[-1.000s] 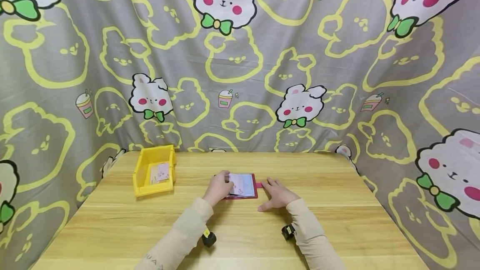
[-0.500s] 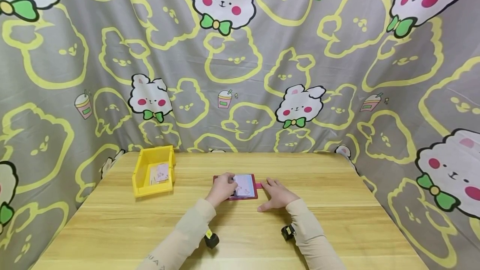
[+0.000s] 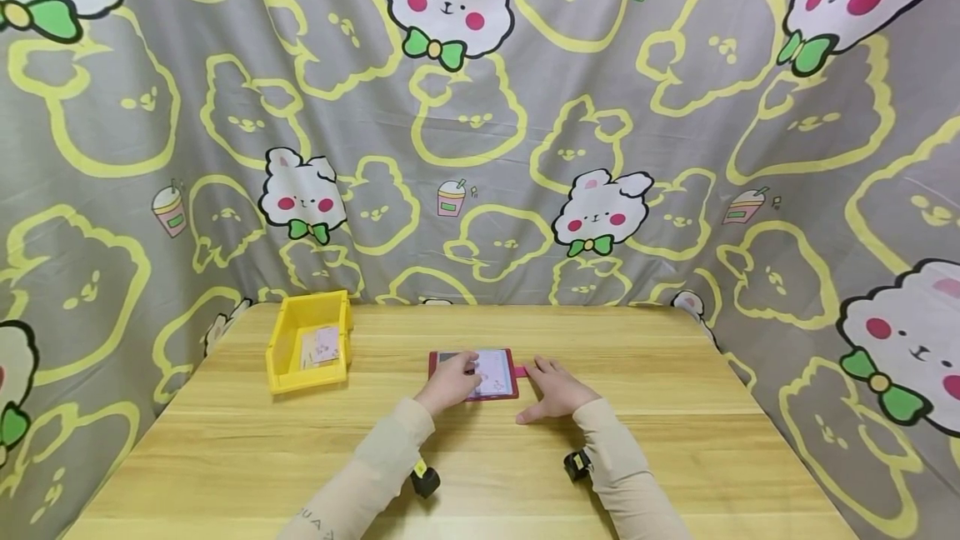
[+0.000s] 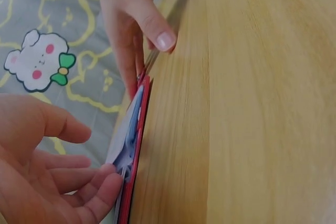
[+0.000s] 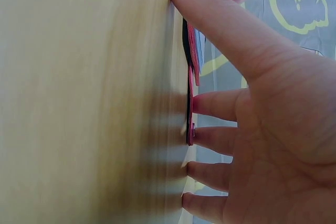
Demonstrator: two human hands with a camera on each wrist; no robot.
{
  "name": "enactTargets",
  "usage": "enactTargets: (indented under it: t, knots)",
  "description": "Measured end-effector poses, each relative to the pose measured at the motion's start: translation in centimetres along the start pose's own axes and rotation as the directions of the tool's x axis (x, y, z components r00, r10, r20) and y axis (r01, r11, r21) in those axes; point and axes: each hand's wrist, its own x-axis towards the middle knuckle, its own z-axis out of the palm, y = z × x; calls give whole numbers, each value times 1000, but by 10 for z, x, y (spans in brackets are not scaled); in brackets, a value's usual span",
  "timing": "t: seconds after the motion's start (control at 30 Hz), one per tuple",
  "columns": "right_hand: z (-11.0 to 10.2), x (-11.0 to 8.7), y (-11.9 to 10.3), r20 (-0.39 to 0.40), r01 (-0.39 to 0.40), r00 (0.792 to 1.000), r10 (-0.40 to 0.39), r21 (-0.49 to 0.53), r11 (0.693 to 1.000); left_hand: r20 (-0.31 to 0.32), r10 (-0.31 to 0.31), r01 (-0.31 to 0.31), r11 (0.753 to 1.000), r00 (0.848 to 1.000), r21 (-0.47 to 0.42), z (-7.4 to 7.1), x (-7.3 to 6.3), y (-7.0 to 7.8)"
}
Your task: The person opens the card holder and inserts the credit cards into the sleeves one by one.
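Lying open on a yellow-brown wood-grain table (image 3: pixel 495 473), a flat red-covered booklet with clear bluish sleeves (image 3: pixel 512 382) sits between the two hands in the head view. Its red border frames the pages, a dark grey area shows at the upper part of the left page, and a pale pinkish-lilac card with small printing near its lower right corner (image 3: pixel 493 373) lies at the right page. A short bright pink strap (image 3: pixel 521 372) juts from the booklet's right edge. The left hand (image 3: pixel 450 382) bends over the booklet's left half; the right hand (image 3: pixel 558 394) is spread, its fingertips at the strap. A yellow open-fronted plastic bin (image 3: pixel 311 377) stands well to the left, holding similar pinkish printed paper (image 3: pixel 324 346). Looking from the left wrist, the booklet appears nearly edge-on: a thin red cover with pale sheets bulging above it. The left hand is relaxed rather than clenched, its thumb well away from the fingers, and fingertips touch the sleeve edges. From the right wrist, the red layers and bluish sleeves look thin and stacked, with a black underside; the right hand grasps nothing, two fingertips resting on the strap.
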Motion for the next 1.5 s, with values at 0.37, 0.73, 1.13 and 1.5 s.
enactTargets:
  t: [0.37, 0.73, 1.13, 1.5]
  knots:
    - [-1, -2, -1, 1, 5, 1000, -5, 2, 1000, 33, 25, -23, 998, 999, -53, -5, -5, -3]
    - [0, -2, -1, -9, -2, 1000, 2, 4, 1000, 51, 40, -37, 997, 998, -65, -6, -8, -7]
    - [0, -3, -2, -14, 13, 1000, -13, -5, 1000, 127, 59, -92, 958, 990, 272, 1, -4, 15]
    - [0, -4, -2, -8, 22, 1000, -23, -10, 1000, 73, 153, -168, 830, 985, 532, 17, 5, 29]
